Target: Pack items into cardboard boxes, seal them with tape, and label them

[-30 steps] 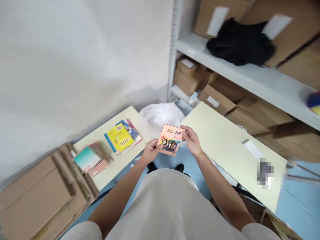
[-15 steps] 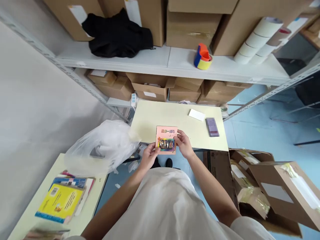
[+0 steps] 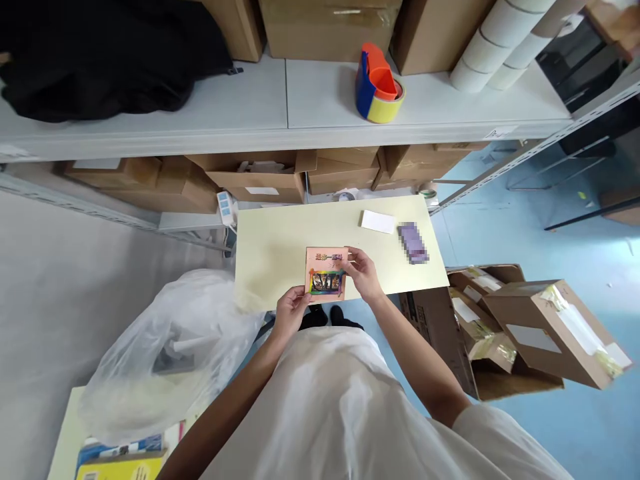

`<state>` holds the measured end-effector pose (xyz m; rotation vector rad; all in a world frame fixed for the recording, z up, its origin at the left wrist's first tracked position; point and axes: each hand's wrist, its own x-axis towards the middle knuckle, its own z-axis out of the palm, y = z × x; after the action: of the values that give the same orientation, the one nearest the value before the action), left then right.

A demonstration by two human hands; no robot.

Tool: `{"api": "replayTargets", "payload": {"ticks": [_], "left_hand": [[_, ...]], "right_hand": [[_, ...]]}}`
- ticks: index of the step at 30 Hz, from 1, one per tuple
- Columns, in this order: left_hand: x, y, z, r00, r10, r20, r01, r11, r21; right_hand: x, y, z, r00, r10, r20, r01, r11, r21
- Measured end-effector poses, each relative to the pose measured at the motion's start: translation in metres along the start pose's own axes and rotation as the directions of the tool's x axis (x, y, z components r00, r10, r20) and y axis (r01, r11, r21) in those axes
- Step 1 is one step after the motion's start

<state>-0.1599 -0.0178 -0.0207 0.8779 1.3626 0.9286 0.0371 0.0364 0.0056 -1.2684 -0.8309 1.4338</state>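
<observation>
A thin pink book [image 3: 326, 263] with a rainbow-framed picture and lettering on its cover is held up between both hands, over the front edge of the pale yellow table [image 3: 280, 233]. My left hand [image 3: 292, 308] grips its lower left corner, thumb on the cover. At the upper right side, my right hand [image 3: 364, 275] pinches it with the thumb in front and fingers behind. Beyond it on the table lie a white rectangular pad or box [image 3: 378, 222] and a purple item [image 3: 413, 243], blurred by pixels.
A grey shelf [image 3: 320, 110] behind the table bears a tape dispenser [image 3: 379, 87], white rolls [image 3: 493, 50] and black cloth [image 3: 115, 60]. An open carton [image 3: 520, 383] with boxes stands right. At left are a translucent plastic bag [image 3: 175, 360] and a yellow book [image 3: 123, 467].
The camera view has shifted closer to the shelf, and the books at lower left have slid mostly out of sight. Both hands keep their hold on the pink book.
</observation>
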Motion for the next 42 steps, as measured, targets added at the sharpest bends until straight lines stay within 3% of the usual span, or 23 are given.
{"api": "replayTargets", "payload": {"ticks": [4,7,11,13,16,18,22,25,28,31,34,36,38,42], "left_hand": [[0.019,0.003,-0.003,0.997,-0.067,0.026,0.067,0.998,0.01],[0.029,0.004,0.0,0.995,-0.096,-0.029,0.095,0.994,-0.052],[0.039,0.006,0.007,0.989,-0.095,-0.113,0.081,0.99,-0.118],[0.041,0.007,0.012,0.987,-0.109,-0.119,0.091,0.985,-0.15],[0.042,0.007,0.021,0.984,-0.163,-0.074,0.143,0.965,-0.22],[0.043,0.008,0.028,0.978,-0.207,-0.02,0.194,0.944,-0.268],[0.046,0.014,0.041,0.974,-0.226,0.033,0.226,0.94,-0.256],[0.047,0.018,0.043,0.979,-0.192,0.075,0.202,0.965,-0.165],[0.046,0.019,0.038,0.988,-0.141,0.054,0.149,0.974,-0.173],[0.044,0.019,0.031,0.998,-0.057,-0.03,0.05,0.979,-0.196],[0.042,0.019,0.03,0.996,0.008,-0.088,-0.01,1.0,-0.029],[0.041,0.019,0.033,0.991,0.005,-0.132,-0.006,1.0,-0.007],[0.04,0.018,0.037,0.988,-0.021,-0.156,0.008,0.996,-0.086],[0.036,0.016,0.041,0.991,-0.06,-0.121,0.043,0.989,-0.143]], "right_hand": [[0.019,0.002,-0.001,0.997,0.0,-0.081,-0.004,0.999,-0.046],[0.027,0.005,-0.007,0.999,0.016,-0.049,-0.019,0.998,-0.064],[0.04,0.002,-0.019,0.993,0.058,0.1,-0.055,0.998,-0.03],[0.05,-0.003,-0.026,0.985,0.015,0.172,-0.004,0.998,-0.066],[0.064,-0.014,-0.036,0.961,-0.101,0.259,0.157,0.966,-0.208],[0.072,-0.018,-0.042,0.928,-0.112,0.356,0.221,0.934,-0.282],[0.083,-0.016,-0.048,0.867,-0.035,0.497,0.153,0.968,-0.199],[0.086,-0.01,-0.049,0.884,0.056,0.465,-0.032,0.998,-0.059],[0.085,-0.009,-0.05,0.91,0.147,0.389,-0.145,0.989,-0.033],[0.083,-0.01,-0.053,0.926,0.189,0.326,-0.18,0.982,-0.057],[0.08,-0.013,-0.055,0.948,0.201,0.246,-0.194,0.98,-0.053],[0.078,-0.016,-0.055,0.965,0.203,0.165,-0.203,0.979,-0.016],[0.075,-0.018,-0.055,0.969,0.218,0.112,-0.222,0.975,0.023],[0.071,-0.02,-0.055,0.958,0.268,0.099,-0.271,0.962,0.02]]}}
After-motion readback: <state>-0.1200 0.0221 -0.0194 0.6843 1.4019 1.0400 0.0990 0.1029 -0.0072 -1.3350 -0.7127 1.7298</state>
